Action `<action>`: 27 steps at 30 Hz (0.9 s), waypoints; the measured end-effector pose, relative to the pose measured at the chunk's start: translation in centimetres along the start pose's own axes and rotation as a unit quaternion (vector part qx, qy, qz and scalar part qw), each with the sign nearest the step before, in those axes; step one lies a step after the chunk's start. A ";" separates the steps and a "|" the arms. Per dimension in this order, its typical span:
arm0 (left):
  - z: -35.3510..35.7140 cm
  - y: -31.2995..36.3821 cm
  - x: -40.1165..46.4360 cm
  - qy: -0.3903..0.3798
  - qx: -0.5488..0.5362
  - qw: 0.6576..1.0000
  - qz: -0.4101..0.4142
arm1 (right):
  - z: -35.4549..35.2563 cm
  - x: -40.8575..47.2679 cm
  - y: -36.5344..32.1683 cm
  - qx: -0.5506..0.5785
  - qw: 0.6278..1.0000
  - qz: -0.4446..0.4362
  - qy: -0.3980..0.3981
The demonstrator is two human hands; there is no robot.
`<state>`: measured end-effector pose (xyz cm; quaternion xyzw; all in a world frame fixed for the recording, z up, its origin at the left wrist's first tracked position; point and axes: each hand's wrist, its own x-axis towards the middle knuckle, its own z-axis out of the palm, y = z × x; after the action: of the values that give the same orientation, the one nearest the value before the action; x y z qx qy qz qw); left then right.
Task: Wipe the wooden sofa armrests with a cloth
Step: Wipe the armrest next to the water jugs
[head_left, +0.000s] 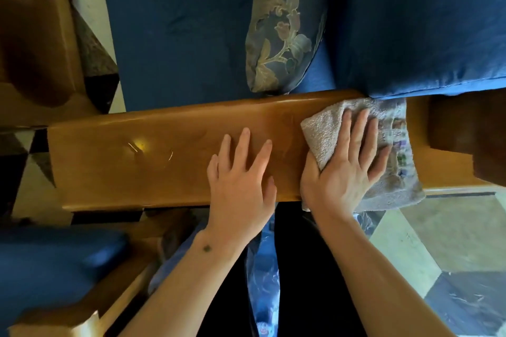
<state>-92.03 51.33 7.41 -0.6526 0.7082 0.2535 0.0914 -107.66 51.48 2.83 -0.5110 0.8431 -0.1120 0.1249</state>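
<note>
A wide, glossy wooden sofa armrest (142, 153) runs left to right across the middle of the view. A grey terry cloth (323, 131) with a coloured pattern at its right edge lies folded on the armrest's right part. My right hand (347, 167) presses flat on the cloth, fingers spread, thumb tucked under its near-left corner. My left hand (241, 180) rests flat on the bare wood just left of the cloth, fingers apart, holding nothing.
Blue sofa cushions (175, 22) lie beyond the armrest, with a floral pillow (282, 27) leaning between them. A second wooden chair with a blue seat (49, 262) stands at lower left. Patterned floor tiles (449, 249) show at lower right.
</note>
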 end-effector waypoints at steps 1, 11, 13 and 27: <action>0.1 -0.4 -0.2 0.008 -0.006 1.000 0.001 | 0.3 0.0 -0.7 0.004 1.000 0.014 0.007; -1.3 -6.2 -0.3 0.090 -0.109 0.989 0.051 | 3.4 -1.5 -7.6 -0.008 0.999 0.032 0.040; -2.0 -7.8 -0.5 0.095 -0.122 0.987 0.048 | 3.9 -1.9 -8.7 -0.003 0.999 0.016 0.034; -2.0 -9.2 -2.2 0.104 -0.184 0.974 0.080 | 2.5 -0.5 -3.9 0.005 0.806 -0.563 -0.184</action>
<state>-82.42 52.13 7.94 -0.6225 0.7047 0.3169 -0.1246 -103.40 50.02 1.78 -0.9063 0.3684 -0.0706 0.1948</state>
